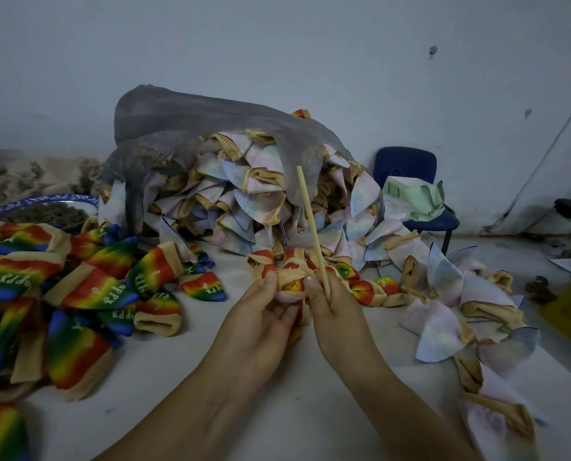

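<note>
Rainbow sock (290, 285), seemingly partly turned, is held bunched just above the tabletop (184, 394) between both hands. It is gripped from below by the curled fingers of the left hand (260, 316), with the thumb pressed against its tan cuff. The other side of the cuff is pinched by the right hand (332, 314), in which a wooden stick (310, 224) is also clamped, pointing up and away. The stick is judged to be kept ready for pushing the toe through. Finished rainbow socks (87, 287) are spread to the left, apparently kept apart from the pale inside-out socks (244, 201) heaped behind, which are spilled from a grey plastic bag (184, 118).
</note>
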The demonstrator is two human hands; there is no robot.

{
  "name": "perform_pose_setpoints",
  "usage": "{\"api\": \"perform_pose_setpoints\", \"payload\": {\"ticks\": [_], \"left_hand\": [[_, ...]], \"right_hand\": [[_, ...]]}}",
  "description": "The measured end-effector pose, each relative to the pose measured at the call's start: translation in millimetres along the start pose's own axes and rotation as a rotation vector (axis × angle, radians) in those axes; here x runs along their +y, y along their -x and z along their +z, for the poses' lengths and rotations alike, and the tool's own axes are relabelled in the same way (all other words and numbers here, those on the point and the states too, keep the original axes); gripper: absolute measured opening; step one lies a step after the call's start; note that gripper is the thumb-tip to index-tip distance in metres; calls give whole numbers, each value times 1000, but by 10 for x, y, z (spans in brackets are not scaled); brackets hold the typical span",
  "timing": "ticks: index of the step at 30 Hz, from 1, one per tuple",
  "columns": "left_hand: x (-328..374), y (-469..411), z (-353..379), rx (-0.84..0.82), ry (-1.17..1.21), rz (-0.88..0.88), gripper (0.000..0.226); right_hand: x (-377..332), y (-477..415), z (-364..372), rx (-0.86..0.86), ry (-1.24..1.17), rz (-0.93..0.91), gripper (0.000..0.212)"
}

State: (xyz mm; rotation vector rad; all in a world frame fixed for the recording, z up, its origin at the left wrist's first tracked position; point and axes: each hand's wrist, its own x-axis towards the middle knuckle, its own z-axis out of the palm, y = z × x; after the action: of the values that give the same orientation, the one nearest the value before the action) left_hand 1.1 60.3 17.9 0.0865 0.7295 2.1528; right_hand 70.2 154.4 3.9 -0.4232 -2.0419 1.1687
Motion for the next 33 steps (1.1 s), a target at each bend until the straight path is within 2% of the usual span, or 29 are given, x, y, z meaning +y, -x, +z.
{"api": "perform_pose_setpoints", "payload": {"ticks": [3,8,13,16,18,20,22,25,28,31,33], "left_hand": [[18,-36,-11,0,-16,-29,31],[42,-59,-41,-46,-116,39,30],[72,-71,-79,-67,-178,87,19],[57,-79,-109,-51,-514,253,29],[45,-94,-153,-42,-746,376,31],[49,-88,-178,-39,-852,446,31],[54,-63,-177,-63,-925,503,30],[58,-16,-161,-100,-1007,525,14],[46,17,-150,-148,-1130,554,31],[33,16,-138,-65,-1265,580,33],[35,11,-135,-9,-1320,497,26]], "right_hand": [[-14,7,13,-30,-37,29,17],[-47,42,21,-95,-215,76,30],[-52,78,45,-102,-142,71,26],[-51,76,30,-73,-96,49,13],[-80,77,14,-74,-39,-21,15],[-100,73,-8,-56,44,-64,18],[-108,73,-23,-40,13,-7,18],[-115,60,-38,-47,-213,225,20],[-116,25,-66,-47,-382,352,27],[-123,6,-95,-7,-462,396,25],[-127,-7,-108,12,-486,406,24]]}}
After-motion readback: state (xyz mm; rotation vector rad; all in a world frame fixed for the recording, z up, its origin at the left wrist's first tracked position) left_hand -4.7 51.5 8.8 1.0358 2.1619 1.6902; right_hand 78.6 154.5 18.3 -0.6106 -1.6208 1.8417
